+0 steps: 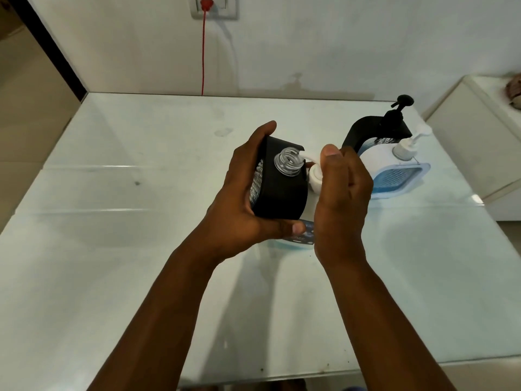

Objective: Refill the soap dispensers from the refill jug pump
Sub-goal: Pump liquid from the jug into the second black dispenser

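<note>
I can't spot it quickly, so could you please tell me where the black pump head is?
In the head view, the black pump head is at the table's far right, atop the black dispenser behind the white dispenser.

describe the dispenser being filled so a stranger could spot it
On the white table, look at the two hands in the middle. The left hand holds a black dispenser, tilted. Unlike the two dispensers standing at the back right, its clear neck has no pump.

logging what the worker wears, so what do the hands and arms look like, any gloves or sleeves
Both arms are bare as far up as the view shows: no sleeves, no gloves. The left hand and right hand show no rings, and neither wrist carries a watch or band. Nails are short and unpainted where they show.
</note>
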Available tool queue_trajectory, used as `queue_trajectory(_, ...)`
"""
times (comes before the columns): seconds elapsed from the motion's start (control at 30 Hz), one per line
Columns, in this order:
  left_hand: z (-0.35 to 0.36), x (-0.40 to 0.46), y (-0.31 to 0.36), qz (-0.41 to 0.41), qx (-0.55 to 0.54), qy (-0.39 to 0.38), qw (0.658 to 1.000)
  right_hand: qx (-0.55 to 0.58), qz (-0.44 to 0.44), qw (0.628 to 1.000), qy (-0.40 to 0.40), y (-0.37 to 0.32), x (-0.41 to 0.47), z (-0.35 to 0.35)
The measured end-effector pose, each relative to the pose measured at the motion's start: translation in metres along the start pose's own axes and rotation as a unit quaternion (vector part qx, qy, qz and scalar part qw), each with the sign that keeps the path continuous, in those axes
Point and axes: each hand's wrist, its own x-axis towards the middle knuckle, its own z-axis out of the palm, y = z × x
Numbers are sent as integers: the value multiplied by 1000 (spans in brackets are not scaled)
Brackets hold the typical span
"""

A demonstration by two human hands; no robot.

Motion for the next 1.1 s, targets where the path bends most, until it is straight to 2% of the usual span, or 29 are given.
queue_trajectory(0.2, 1, 0, 0, -1, 2, 0, 1000, 15, 28, 999, -11, 1, 2, -1)
queue_trajectory(0.53, 3, 2, 0, 2, -1, 1, 1000, -2, -4, 1000, -3, 2, 4, -4)
queue_trajectory(0.8, 3, 1, 1, -8, 3, 2, 1000, 8, 34, 999, -10, -6, 3, -4)
queue_trajectory(1.1, 1, 1, 0, -2, -7, -1, 1000, -28, -19, 999, -10, -1, 5, -4)
